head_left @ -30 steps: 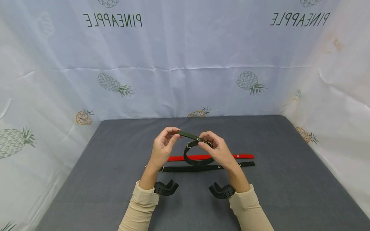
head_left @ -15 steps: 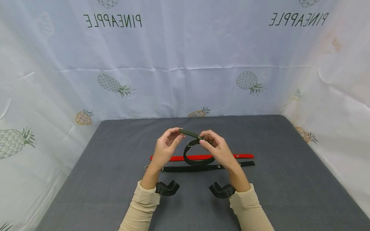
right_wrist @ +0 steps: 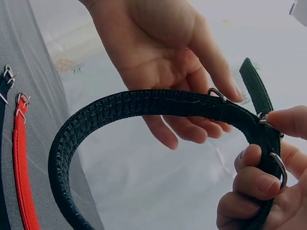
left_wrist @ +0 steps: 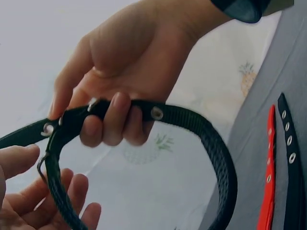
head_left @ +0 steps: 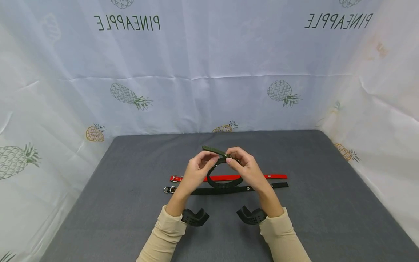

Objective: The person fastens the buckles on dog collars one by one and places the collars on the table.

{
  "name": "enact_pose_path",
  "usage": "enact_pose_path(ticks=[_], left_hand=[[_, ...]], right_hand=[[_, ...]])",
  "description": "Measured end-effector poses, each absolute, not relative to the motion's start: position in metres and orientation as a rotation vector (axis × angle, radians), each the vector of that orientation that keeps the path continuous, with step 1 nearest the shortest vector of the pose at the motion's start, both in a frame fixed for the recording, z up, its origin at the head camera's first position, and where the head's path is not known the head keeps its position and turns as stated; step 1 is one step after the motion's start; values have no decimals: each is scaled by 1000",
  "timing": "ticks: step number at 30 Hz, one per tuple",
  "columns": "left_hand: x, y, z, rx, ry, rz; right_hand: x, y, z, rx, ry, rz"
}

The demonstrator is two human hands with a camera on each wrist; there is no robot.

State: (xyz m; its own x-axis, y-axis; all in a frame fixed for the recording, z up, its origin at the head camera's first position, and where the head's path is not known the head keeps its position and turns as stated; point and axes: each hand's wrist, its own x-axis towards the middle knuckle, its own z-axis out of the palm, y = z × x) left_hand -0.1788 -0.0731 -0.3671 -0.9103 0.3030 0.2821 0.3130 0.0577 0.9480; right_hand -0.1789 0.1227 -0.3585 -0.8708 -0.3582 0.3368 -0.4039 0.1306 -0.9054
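A dark green dog collar [head_left: 222, 185], buckled into a loop, is held up above the table. My right hand [head_left: 245, 167] grips it near the silver buckle [right_wrist: 269, 123], fingers curled round the strap. The collar's free tail [head_left: 212, 149] sticks out from the buckle, upper left in the head view. My left hand [head_left: 198, 170] is at the loop's left side. In the right wrist view its relaxed fingers [right_wrist: 192, 129] lie behind the strap, near a metal ring [right_wrist: 217, 94]. Whether they touch the strap cannot be told.
A red collar [head_left: 276, 176] and a black collar [head_left: 203, 191] lie straight, side by side, on the grey table [head_left: 131, 218] below the hands. Both have metal buckles at their left ends. Pineapple-print curtains [head_left: 209, 105] surround the table's back and sides.
My left hand has left the tip of the collar's tail and moved right and slightly down to the loop beside the metal ring. The right hand keeps its grip, almost still.
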Motion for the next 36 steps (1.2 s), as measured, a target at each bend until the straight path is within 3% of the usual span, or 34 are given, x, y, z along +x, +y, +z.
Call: enact_pose_path(ticks=[14, 36], left_hand=[[-176, -63, -369, -630, -2259, -2189], [-173, -53, -370, -437, -2117, -2242]], right_hand=[[-179, 120, -358, 864, -2336, 1896], [-179, 106, -362, 670, -2266, 2157]])
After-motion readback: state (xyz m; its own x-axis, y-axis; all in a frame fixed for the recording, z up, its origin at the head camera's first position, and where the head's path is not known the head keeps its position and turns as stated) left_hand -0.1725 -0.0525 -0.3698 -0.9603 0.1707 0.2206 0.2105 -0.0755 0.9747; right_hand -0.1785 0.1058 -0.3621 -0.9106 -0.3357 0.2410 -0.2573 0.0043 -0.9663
